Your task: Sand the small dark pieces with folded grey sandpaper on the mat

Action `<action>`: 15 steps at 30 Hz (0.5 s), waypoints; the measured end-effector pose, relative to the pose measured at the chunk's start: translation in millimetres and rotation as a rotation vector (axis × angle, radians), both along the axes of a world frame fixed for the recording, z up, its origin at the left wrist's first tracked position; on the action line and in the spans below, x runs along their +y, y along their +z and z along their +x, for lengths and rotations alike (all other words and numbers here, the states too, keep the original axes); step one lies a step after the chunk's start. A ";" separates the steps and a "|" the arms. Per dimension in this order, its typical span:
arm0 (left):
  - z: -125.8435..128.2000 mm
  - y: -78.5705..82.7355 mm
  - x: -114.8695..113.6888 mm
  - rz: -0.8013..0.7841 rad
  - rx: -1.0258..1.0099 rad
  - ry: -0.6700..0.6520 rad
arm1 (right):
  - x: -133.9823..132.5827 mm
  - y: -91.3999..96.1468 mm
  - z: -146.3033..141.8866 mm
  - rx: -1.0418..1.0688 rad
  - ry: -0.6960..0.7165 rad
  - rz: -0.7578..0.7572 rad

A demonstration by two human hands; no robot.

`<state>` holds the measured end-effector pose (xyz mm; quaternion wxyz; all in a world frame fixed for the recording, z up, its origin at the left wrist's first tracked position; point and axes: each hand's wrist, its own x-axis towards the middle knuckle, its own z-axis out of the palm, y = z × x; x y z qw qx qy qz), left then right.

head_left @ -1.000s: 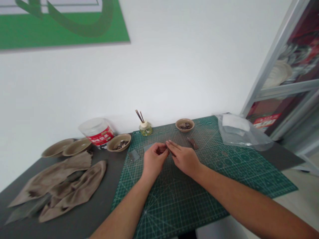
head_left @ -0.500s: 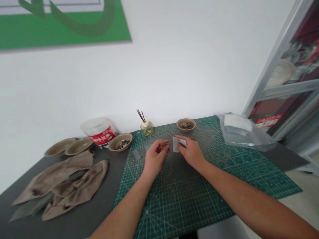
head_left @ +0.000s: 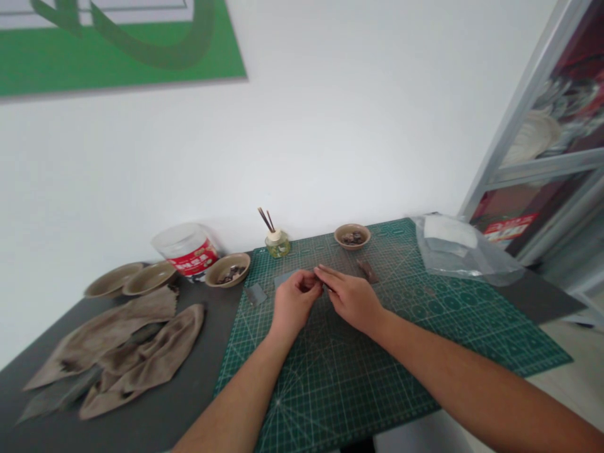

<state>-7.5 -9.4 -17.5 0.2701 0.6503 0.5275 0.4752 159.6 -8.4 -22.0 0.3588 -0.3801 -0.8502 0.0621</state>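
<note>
My left hand point(head_left: 295, 303) and my right hand point(head_left: 352, 298) meet fingertip to fingertip over the far middle of the green cutting mat point(head_left: 401, 352). Both are curled in a pinch on something small between them; what it is stays hidden by the fingers. A small grey sheet point(head_left: 284, 278) lies on the mat just behind my left hand, and another grey piece point(head_left: 256, 294) lies to its left. A dark brown strip point(head_left: 367, 270) rests on the mat beyond my right hand.
Along the wall stand a reed diffuser point(head_left: 276, 242), a bowl of dark pieces point(head_left: 352, 236), another such bowl point(head_left: 229, 269), a red-labelled tub point(head_left: 186, 250) and two empty dishes point(head_left: 129, 280). Brown cloths point(head_left: 117, 349) lie at left, a clear plastic bag point(head_left: 460, 251) at right.
Half a second ago my right hand held up a pale sheet, apart from my left hand. Now that sheet is out of sight and both hands are pinched together again.
</note>
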 end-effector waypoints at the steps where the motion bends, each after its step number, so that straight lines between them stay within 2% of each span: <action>1: -0.5 -0.4 0.0 0.013 0.021 0.013 | -0.9 0.3 -0.3 -0.034 -0.003 0.014; 5: -0.8 1.3 -1.4 0.005 0.031 0.030 | -0.7 -0.2 0.6 -0.116 -0.011 0.049; 9: 0.7 4.9 -3.0 -0.035 -0.079 0.000 | 1.3 -2.4 2.1 -0.080 -0.007 0.055; 15: -0.3 4.3 -2.5 -0.021 -0.061 -0.002 | 3.5 -5.6 3.3 -0.072 0.024 0.072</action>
